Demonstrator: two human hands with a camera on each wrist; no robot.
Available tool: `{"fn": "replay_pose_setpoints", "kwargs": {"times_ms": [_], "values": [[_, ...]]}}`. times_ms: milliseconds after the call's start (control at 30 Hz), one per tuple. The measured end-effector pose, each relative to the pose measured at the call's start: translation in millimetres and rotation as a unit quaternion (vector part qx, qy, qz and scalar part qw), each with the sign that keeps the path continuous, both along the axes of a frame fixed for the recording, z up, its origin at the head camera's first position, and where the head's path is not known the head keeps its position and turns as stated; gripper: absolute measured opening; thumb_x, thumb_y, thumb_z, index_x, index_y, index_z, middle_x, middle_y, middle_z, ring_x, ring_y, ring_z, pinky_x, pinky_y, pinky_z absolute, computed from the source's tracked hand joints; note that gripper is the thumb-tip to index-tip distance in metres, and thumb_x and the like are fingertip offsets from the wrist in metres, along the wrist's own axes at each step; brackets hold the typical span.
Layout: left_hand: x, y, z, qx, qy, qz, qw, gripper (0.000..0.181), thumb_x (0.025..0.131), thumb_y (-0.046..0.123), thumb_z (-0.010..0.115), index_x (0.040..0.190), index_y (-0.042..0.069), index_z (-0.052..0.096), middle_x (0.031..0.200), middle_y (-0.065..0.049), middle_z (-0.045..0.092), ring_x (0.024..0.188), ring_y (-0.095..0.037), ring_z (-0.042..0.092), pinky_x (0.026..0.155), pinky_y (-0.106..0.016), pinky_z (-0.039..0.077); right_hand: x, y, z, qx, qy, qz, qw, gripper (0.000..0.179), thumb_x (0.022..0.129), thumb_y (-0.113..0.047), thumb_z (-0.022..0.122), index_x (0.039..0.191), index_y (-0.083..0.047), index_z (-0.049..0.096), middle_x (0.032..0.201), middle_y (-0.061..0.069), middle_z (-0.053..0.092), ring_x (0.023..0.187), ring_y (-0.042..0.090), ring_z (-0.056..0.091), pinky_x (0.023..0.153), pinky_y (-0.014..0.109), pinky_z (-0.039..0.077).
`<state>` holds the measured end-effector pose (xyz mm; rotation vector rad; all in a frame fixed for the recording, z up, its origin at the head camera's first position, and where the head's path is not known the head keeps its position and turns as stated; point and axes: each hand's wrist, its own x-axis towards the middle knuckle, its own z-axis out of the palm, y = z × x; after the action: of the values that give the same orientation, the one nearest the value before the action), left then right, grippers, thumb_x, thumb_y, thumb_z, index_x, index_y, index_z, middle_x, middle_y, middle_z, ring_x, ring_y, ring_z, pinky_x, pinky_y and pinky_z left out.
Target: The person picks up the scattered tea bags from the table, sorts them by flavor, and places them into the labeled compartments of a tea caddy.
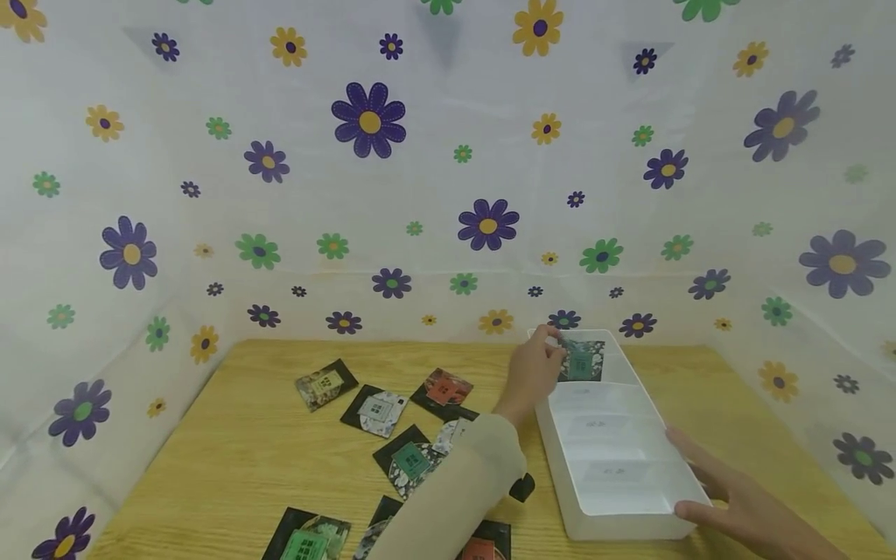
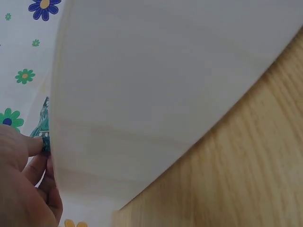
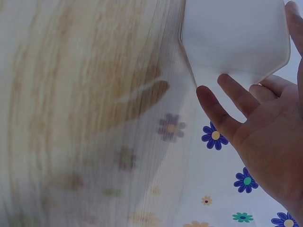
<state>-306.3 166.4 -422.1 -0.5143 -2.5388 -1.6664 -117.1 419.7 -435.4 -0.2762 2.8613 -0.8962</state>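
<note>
A white divided storage box [image 1: 616, 525] stands lengthwise on the right of the table. My left hand [image 1: 533, 373] reaches over its far left rim and pinches the left edge of a flat black sachet with a green label [image 1: 582, 364], which is in the farthest compartment. In the left wrist view the box's wall hides most of the sachet [image 2: 46, 123]; only a teal strip shows at the thumb and fingers. My right hand [image 1: 735, 490] rests on the box's near right corner, fingers spread along the outer side and thumb at the front rim.
Several flat sachets lie scattered left of the box, among them a yellow-labelled one [image 1: 326, 384], a white-labelled one [image 1: 376, 410], a red-labelled one [image 1: 444, 389] and a green-labelled one [image 1: 306, 540]. My left sleeve [image 1: 448, 490] covers some. A flower-printed sheet [image 1: 420, 187] surrounds the wooden table [image 1: 238, 443].
</note>
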Motion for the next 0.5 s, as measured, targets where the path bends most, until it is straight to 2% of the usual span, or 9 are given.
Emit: {"fn": "replay_pose_setpoints", "kwargs": {"times_ms": [133,167,200,233,300,367,433,467,500], "values": [[2.2,1.5,-5.2,-0.055,0.057,0.005,0.9969,0.017,0.106,0.022,0.060,0.123,0.022,0.065,0.081,0.010,0.066,0.069,-0.005,0.056,0.082,-0.030,0.048,0.2,3.2,-1.6,-0.023,0.006,0.009,0.9997,0.081,0.105,-0.020,0.064,0.166,-0.006,0.012,0.165,0.030,0.021,0.139,0.024,0.046,0.085,0.022,0.051],[2.1,1.8,-6.2,-0.078,0.075,0.007,0.9941,0.017,0.106,0.022,0.060,0.122,0.021,0.066,0.077,0.011,0.065,0.068,-0.005,0.055,0.087,-0.033,0.047,0.1,3.9,-1.8,-0.028,0.006,0.010,0.9996,0.081,0.105,-0.020,0.064,0.166,-0.006,0.012,0.165,0.029,0.020,0.138,0.017,0.045,0.085,0.021,0.051],[2.1,2.1,-6.6,-0.109,0.094,0.009,0.9895,0.017,0.107,0.023,0.060,0.122,0.021,0.067,0.073,0.011,0.064,0.067,-0.006,0.054,0.089,-0.034,0.045,0.2,4.2,-1.8,-0.028,0.008,0.011,0.9995,0.081,0.105,-0.019,0.064,0.166,-0.007,0.012,0.165,0.029,0.020,0.138,0.016,0.045,0.085,0.021,0.051],[2.0,2.7,-7.1,-0.143,0.111,0.014,0.9834,0.017,0.107,0.025,0.059,0.121,0.022,0.068,0.071,0.011,0.062,0.067,-0.007,0.053,0.090,-0.035,0.043,0.3,4.7,-2.4,-0.033,0.013,0.014,0.9993,0.081,0.105,-0.019,0.064,0.166,-0.008,0.012,0.168,0.018,0.019,0.137,0.008,0.043,0.085,0.021,0.051],[2.3,3.9,-8.6,-0.207,0.141,0.019,0.9679,0.018,0.107,0.027,0.059,0.120,0.023,0.070,0.074,0.012,0.065,0.071,-0.008,0.056,0.088,-0.035,0.043,-0.1,3.7,-1.4,-0.026,0.006,0.011,0.9996,0.081,0.105,-0.021,0.063,0.166,-0.007,0.012,0.168,0.019,0.019,0.139,0.021,0.046,0.086,0.025,0.053],[4.5,4.5,-7.6,-0.251,0.150,0.019,0.9561,0.019,0.107,0.028,0.058,0.120,0.023,0.072,0.081,0.010,0.069,0.077,-0.010,0.058,0.084,-0.031,0.044,-0.1,3.6,-0.9,-0.019,0.003,0.010,0.9998,0.080,0.105,-0.021,0.063,0.166,-0.006,0.012,0.168,0.019,0.019,0.140,0.030,0.045,0.086,0.026,0.053],[7.0,4.8,-6.9,-0.276,0.150,0.018,0.9493,0.020,0.108,0.028,0.057,0.119,0.023,0.073,0.095,0.009,0.073,0.084,-0.010,0.060,0.081,-0.028,0.044,0.0,3.7,-0.6,-0.020,-0.003,0.009,0.9998,0.080,0.106,-0.021,0.062,0.166,-0.007,0.011,0.169,0.019,0.019,0.140,0.026,0.045,0.086,0.026,0.052],[8.0,4.5,-6.7,-0.287,0.156,0.018,0.9451,0.021,0.108,0.028,0.057,0.118,0.022,0.074,0.100,0.008,0.074,0.087,-0.010,0.060,0.079,-0.026,0.044,-0.3,3.4,0.3,-0.017,-0.010,0.007,0.9998,0.080,0.106,-0.022,0.061,0.166,-0.007,0.011,0.165,0.029,0.019,0.140,0.032,0.044,0.086,0.026,0.052],[8.8,4.2,-5.6,-0.302,0.166,0.020,0.9385,0.021,0.108,0.028,0.057,0.117,0.021,0.075,0.101,0.008,0.074,0.086,-0.010,0.059,0.076,-0.024,0.044,-0.1,4.0,0.1,-0.022,-0.011,0.008,0.9997,0.080,0.106,-0.021,0.061,0.166,-0.009,0.011,0.166,0.028,0.019,0.140,0.022,0.043,0.085,0.022,0.050]]}}
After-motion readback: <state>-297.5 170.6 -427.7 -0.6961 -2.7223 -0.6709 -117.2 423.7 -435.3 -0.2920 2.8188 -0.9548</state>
